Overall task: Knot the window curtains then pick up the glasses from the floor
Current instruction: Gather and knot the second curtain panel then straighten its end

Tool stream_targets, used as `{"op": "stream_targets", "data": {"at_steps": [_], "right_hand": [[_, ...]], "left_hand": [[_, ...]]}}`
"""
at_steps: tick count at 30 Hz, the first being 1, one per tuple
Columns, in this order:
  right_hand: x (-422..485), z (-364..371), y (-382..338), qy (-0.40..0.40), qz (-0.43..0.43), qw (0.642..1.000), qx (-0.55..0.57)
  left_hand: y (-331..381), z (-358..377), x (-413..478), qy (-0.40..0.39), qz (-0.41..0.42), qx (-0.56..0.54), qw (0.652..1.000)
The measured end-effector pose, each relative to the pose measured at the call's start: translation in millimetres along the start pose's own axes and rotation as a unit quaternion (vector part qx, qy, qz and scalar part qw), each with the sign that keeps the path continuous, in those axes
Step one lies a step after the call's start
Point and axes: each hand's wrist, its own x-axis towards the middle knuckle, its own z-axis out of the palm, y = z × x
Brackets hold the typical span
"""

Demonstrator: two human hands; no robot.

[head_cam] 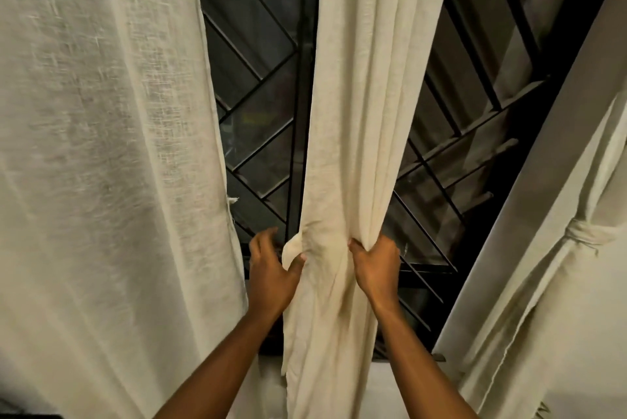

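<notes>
Head view, facing a dark window grille (258,86) hung with three cream curtains. Your two hands hold the middle curtain (359,113) at the same height, one on each edge. Your left hand (271,272) hooks its thumb into the rolled left edge, with the fingers curled behind it. Your right hand (376,266) has its fingers closed tight into the folds of the right edge. Held this way, the panel is bunched into a narrow rope between your hands, which looks like gathering it ready to tie. The right curtain (543,300) already carries a knot (582,235), so it seems done. The left curtain (101,147) hangs loose and flat, not yet tied. The glasses are not in view, and neither is the floor.
</notes>
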Motion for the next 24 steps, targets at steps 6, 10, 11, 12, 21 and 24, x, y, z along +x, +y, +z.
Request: {"op": "stream_targets", "data": {"at_steps": [6,10,11,12,21,24], "right_hand": [[-6,11,-4,0.040,-0.032,0.998,-0.026],[1,13,-4,0.100,-0.017,0.989,-0.106],[3,13,-5,0.104,-0.010,0.988,-0.114],[5,13,-6,0.103,-0.004,0.988,-0.116],[-2,29,-16,0.007,-0.024,0.997,-0.075],[-2,35,-15,-0.040,-0.026,0.998,-0.037]], "left_hand": [[8,14,16,-0.089,-0.079,-0.009,0.993],[10,10,15,-0.103,-0.124,-0.056,0.985],[12,7,14,-0.104,-0.154,-0.091,0.978],[14,5,13,-0.103,-0.191,-0.134,0.967],[29,6,-1,-0.207,-0.329,-0.441,0.809],[33,13,-3,-0.238,-0.328,-0.470,0.784]]}}
